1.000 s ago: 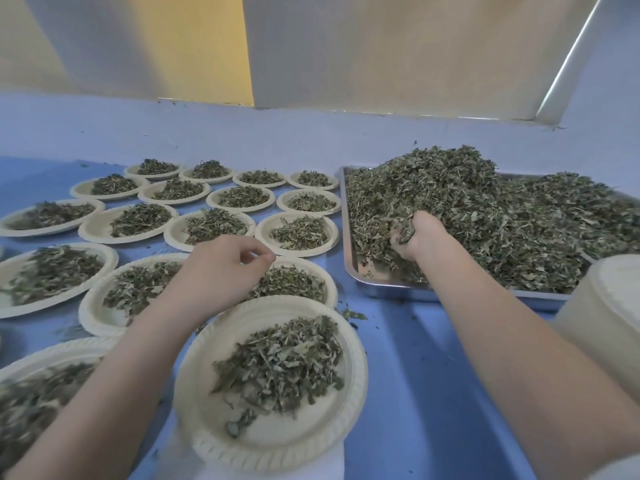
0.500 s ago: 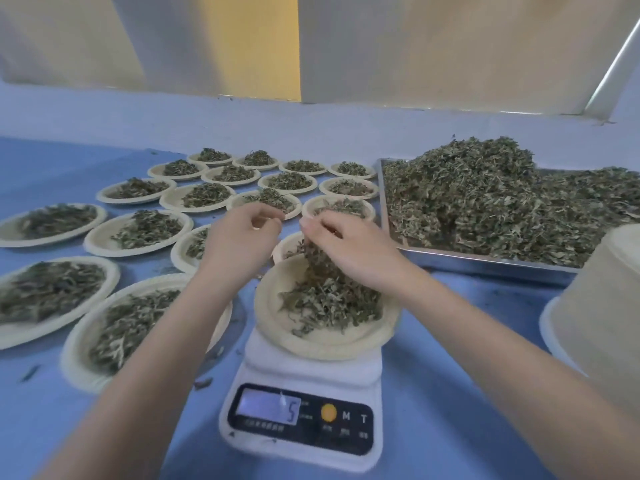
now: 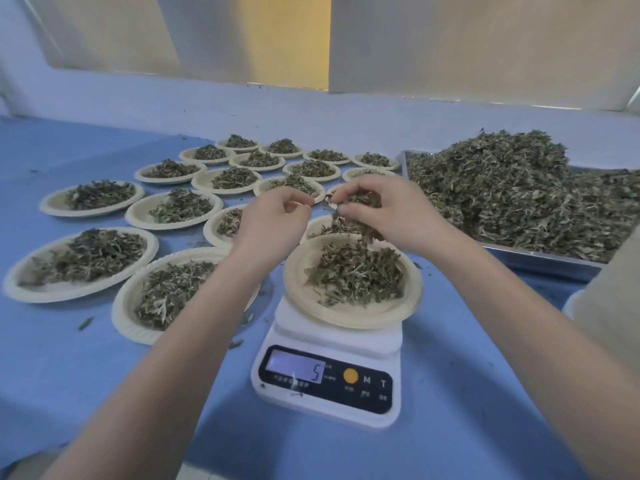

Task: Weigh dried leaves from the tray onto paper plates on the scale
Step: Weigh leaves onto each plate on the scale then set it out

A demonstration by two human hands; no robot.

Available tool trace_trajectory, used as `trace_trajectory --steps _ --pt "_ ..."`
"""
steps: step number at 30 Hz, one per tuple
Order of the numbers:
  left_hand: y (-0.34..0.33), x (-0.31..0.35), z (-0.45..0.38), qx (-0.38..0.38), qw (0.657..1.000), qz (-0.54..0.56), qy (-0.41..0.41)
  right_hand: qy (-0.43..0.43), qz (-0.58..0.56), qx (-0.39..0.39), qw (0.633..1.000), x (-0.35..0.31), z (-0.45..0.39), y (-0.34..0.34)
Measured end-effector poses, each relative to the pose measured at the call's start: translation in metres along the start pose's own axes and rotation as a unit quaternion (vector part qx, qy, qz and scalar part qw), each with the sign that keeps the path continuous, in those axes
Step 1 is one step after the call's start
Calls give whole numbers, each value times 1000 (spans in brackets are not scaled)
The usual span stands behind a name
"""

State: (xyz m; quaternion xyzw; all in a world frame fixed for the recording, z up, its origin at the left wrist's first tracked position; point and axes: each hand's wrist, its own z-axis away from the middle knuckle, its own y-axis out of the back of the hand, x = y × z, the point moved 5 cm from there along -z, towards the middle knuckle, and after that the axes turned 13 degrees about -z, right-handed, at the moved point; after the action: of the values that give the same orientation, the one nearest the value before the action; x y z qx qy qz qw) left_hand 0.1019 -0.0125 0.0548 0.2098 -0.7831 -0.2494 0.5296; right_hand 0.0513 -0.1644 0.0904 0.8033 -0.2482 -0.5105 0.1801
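Leaves [image 3: 356,275] heaped on the plate [image 3: 398,310], scale [image 3: 329,382] showing 5; right hand [image 3: 391,213] clutches a leafy clump above it, left hand [image 3: 273,220] pinching thumb to fingertips.

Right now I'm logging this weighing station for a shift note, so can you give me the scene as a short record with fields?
scale: white digital kitchen scale, display reads 5
plate on scale: cream paper plate holding a small heap of dried green leaves
right hand: right hand grips a clump of leaves above that plate
left hand: left hand, fingers curled, nothing visibly held
source: steel tray heaped with leaves, to the right
filled plates: many, to the left and behind
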Motion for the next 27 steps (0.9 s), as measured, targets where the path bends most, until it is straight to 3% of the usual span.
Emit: trace_trajectory --steps 9,14,20,27 --pt "-4 6 3 -8 999 33 5 44 -36 68 996 -2 -8 -13" --pt "-4 10 7 -13 999 42 -1 86 51 79 992 -9 -8 -11" --pt "-9 9 8 -25 999 39 -10 38 161 63 984 -10 -8 -10" --pt "-16 13 12 -59 997 44 -28 -40 -16 -24 999 -4 -3 -15"
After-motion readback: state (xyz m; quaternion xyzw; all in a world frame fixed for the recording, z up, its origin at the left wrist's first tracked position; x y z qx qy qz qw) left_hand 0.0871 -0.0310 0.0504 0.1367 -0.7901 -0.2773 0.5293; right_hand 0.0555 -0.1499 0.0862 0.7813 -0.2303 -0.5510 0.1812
